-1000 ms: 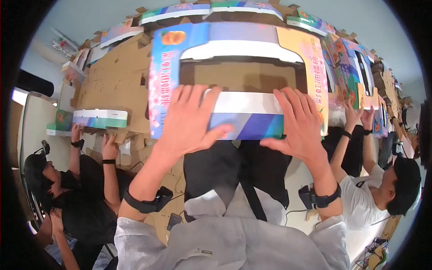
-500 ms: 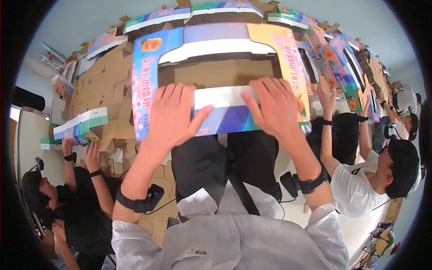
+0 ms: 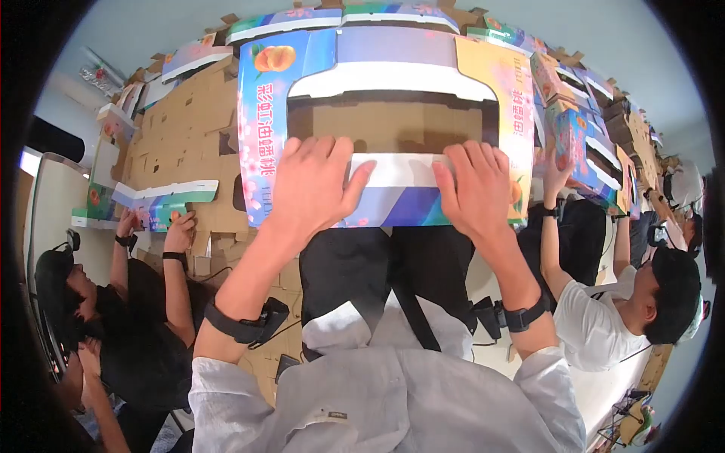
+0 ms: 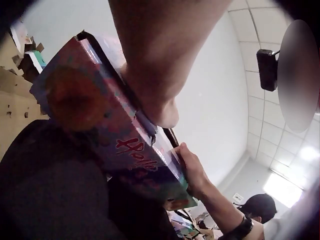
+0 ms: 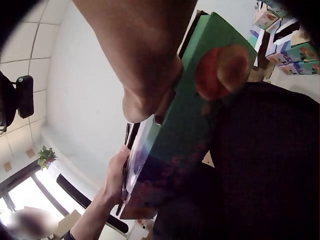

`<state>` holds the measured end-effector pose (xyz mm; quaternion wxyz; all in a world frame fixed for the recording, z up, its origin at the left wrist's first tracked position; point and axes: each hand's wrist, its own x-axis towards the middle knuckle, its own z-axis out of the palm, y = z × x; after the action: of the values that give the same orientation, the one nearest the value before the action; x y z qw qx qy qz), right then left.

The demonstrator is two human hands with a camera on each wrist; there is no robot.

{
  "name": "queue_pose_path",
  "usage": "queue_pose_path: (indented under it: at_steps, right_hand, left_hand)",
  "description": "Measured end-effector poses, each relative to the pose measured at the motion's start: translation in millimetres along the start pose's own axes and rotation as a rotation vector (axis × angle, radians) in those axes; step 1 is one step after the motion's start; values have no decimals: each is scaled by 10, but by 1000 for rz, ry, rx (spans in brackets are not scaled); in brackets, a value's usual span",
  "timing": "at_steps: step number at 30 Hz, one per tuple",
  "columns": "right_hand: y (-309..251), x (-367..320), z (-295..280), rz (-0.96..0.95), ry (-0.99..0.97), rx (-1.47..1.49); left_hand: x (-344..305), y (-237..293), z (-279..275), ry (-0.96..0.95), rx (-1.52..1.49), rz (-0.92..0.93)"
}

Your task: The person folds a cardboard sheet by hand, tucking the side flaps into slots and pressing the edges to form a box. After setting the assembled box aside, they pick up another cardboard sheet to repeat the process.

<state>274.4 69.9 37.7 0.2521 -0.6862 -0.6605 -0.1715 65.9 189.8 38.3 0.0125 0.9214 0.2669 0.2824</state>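
Observation:
A printed cardboard box (image 3: 396,204) with a large window opening lies across the front of the body in the head view, blue on its left and yellow on its right. My left hand (image 3: 313,185) grips the near panel, fingers bent over its white edge strip, thumb on the face. On the same panel, my right hand (image 3: 477,185) holds in a similar way, closer to the yellow end. Fingertips of both are hidden inside the opening. The left wrist view shows the box side (image 4: 125,145) tilted, and the right wrist view its green end (image 5: 192,112).
Stacked brown cardboard (image 3: 189,113) spreads at the left. Printed boxes (image 3: 283,26) line the far edge, with others (image 3: 585,143) at the right. A person in black (image 3: 136,332) sits left, handling a box; a person in white (image 3: 604,317) sits right.
The box and both hands shifted left, then back right in the head view, with the hands now nearer each other than a second ago. The left neighbour's box has turned.

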Motion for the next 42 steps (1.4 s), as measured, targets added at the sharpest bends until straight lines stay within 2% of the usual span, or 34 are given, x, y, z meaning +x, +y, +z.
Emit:
queue_pose_path:
  at_steps: [2, 4, 6, 8, 10, 12, 13, 14, 16, 17, 18, 19, 21, 24, 26, 28, 32, 34, 37, 42]
  right_hand:
    - [17, -37, 9, -16, 25, 10]
    - [14, -89, -54, -37, 61, 18]
    - [1, -205, -164, -40, -30, 92]
    - [-25, -434, -306, -30, -174, 158]
    - [-52, -660, -439, -60, -314, 203]
    - [-111, -828, -641, -128, -414, 303]
    - [-155, -871, -783, -155, -524, 318]
    - [-180, -843, -893, -149, -531, 322]
    - [-214, -785, -1065, -129, -673, 499]
    - [-153, -704, -1087, -108, -641, 475]
    - [-57, -601, -1030, -109, -542, 471]
    - [4, -465, -1008, -115, -463, 337]
    - [180, -223, -861, -205, -413, 185]
    - [271, 20, -560, -278, -488, 100]
    - [284, 144, -465, -311, -473, 127]
    - [287, 234, -462, -270, -631, 149]
    - [261, 169, -405, -266, -636, 190]
    - [279, 81, -406, -290, -515, 211]
    - [281, 11, -428, -270, -468, 252]
    - [278, -29, -463, -291, -430, 229]
  left_hand:
    - [-37, 23, -6, -38, -8, 1]
    - [-72, 89, -41, 16, 12, 15]
    - [-185, 208, -140, -64, -7, 7]
    - [-376, 378, -260, -188, -17, -1]
    - [-611, 490, -415, -569, -89, 48]
    - [-837, 482, -489, -626, -212, 329]
    - [-878, 478, -538, -584, -241, 325]
    - [-839, 511, -639, -511, -326, 237]
    - [-756, 369, -782, -335, -138, 317]
    - [-665, 339, -862, -342, -146, 327]
    - [-561, 322, -946, -299, -132, 177]
    - [-497, 313, -975, -251, -115, 29]
    - [-522, 314, -881, -295, -52, 14]
    - [-576, 163, -640, -344, 28, -34]
    - [-536, 47, -589, -354, 41, -58]
    - [-483, -21, -571, -498, -52, -134]
    - [-604, -78, -516, -413, -45, -57]
    - [-628, -22, -534, -409, -65, -93]
    - [-634, -18, -516, -324, -98, -46]
    - [-616, -48, -521, -288, -96, 35]
